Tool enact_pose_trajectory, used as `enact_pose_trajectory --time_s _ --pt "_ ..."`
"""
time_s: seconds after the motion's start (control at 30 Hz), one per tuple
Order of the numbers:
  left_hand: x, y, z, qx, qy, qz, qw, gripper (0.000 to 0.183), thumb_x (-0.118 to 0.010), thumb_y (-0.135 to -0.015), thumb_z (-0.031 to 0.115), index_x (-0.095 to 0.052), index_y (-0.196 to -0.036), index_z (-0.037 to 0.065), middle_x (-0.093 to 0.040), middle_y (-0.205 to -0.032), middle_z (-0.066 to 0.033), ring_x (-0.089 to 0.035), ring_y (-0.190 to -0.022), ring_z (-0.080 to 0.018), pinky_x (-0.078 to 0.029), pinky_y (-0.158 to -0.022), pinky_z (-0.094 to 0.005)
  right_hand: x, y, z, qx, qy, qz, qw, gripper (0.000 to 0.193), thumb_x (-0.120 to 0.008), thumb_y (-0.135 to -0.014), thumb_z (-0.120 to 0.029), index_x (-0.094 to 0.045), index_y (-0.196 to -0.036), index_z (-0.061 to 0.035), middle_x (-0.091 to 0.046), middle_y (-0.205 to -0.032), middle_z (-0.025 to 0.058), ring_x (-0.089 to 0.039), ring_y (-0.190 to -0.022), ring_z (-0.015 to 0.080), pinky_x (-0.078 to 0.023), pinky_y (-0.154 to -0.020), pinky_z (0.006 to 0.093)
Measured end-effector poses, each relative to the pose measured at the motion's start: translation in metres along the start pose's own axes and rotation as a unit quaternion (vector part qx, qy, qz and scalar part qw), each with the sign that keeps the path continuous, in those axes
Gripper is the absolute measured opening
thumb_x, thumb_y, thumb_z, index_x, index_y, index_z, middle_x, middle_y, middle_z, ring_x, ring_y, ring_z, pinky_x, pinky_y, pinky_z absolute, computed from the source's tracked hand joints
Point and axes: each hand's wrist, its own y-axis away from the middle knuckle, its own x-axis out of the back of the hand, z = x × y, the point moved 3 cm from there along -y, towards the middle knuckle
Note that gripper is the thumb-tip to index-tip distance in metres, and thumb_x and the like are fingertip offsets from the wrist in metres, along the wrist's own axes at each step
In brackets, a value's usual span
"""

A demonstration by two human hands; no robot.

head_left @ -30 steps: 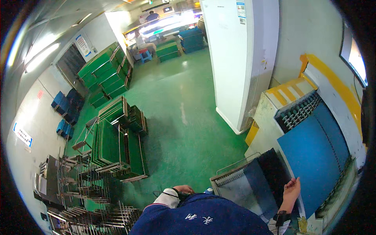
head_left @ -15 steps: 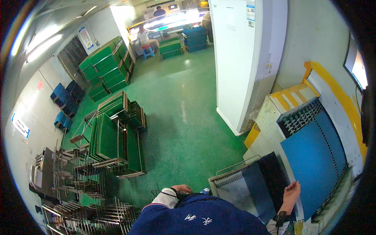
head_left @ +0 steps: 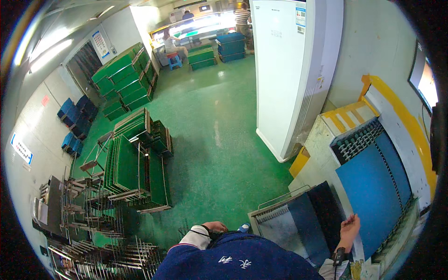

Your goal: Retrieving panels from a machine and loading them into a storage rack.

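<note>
My right hand (head_left: 350, 227) is at the lower left edge of a blue panel (head_left: 373, 186), which lies on a roller conveyor (head_left: 357, 139). Its fingers are loosely bent and nothing shows between them; whether they touch the panel's edge is unclear. Beside that hand, a rack (head_left: 280, 227) holds upright dark blue panels (head_left: 308, 224). My left hand (head_left: 215, 226) is low in front of my body, apart from any panel. Part of it is hidden behind my sleeve and jacket, so its fingers do not show clearly.
Racks of green panels (head_left: 123, 163) and bare metal racks (head_left: 102, 256) stand on the left. A tall white cabinet (head_left: 282, 70) rises ahead, beside the conveyor. Green stacks (head_left: 123, 74) and blue stacks (head_left: 232, 46) stand farther back, where people sit and stand by a lit bench.
At the back, a person in a striped top has come further into view beside the white cabinet. My right hand has shifted only slightly, and the view has turned a little.
</note>
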Motion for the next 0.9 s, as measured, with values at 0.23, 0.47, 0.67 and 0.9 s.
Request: enact_pose_trajectory --time_s 0.23,0.47,0.67,0.9 --pt "0.003 0.014 0.001 0.012 -0.015 0.025 0.999 0.042 -0.059 -0.083 0.040 -0.065 -0.114 0.012 -0.065 -0.111 -0.0058 -0.058 -0.099 -0.0214 -0.045 -0.088 -0.0359 -0.015 0.012 -0.005 0.011 0.008 0.010 1.000 0.021 -0.063 -0.086 -0.032 -0.059 -0.081 -0.0123 -0.052 -0.068 -0.0030 -0.048 -0.058 0.0100 -0.040 -0.055 0.0249" --pt "0.004 0.015 -0.021 0.033 0.010 0.023 0.999 0.046 -0.058 -0.087 0.044 -0.063 -0.116 0.008 -0.065 -0.108 -0.0068 -0.057 -0.097 -0.0203 -0.045 -0.083 -0.0385 -0.007 -0.001 -0.006 0.006 0.020 -0.036 0.999 0.020 -0.063 -0.087 -0.032 -0.058 -0.082 -0.0130 -0.052 -0.069 -0.0045 -0.047 -0.057 0.0097 -0.040 -0.053 0.0247" --pt "0.009 -0.008 -0.068 -0.132 -0.028 0.035 0.990 0.036 -0.063 -0.083 0.029 -0.066 -0.112 0.008 -0.067 -0.107 -0.0054 -0.059 -0.095 -0.0186 -0.047 -0.083 -0.0353 -0.004 -0.009 -0.006 0.009 0.023 -0.004 1.000 0.020 -0.063 -0.086 -0.033 -0.057 -0.081 -0.0139 -0.050 -0.067 -0.0039 -0.046 -0.057 0.0099 -0.039 -0.053 0.0252" --pt "0.005 0.006 -0.068 -0.130 0.055 0.035 0.989 0.035 -0.063 -0.083 0.029 -0.067 -0.110 0.006 -0.067 -0.108 -0.0067 -0.060 -0.093 -0.0179 -0.047 -0.084 -0.0337 -0.010 -0.007 -0.015 0.009 0.022 -0.023 0.999 0.019 -0.061 -0.087 -0.031 -0.056 -0.078 -0.0149 -0.051 -0.063 -0.0038 -0.046 -0.052 0.0105 -0.039 -0.049 0.0258"
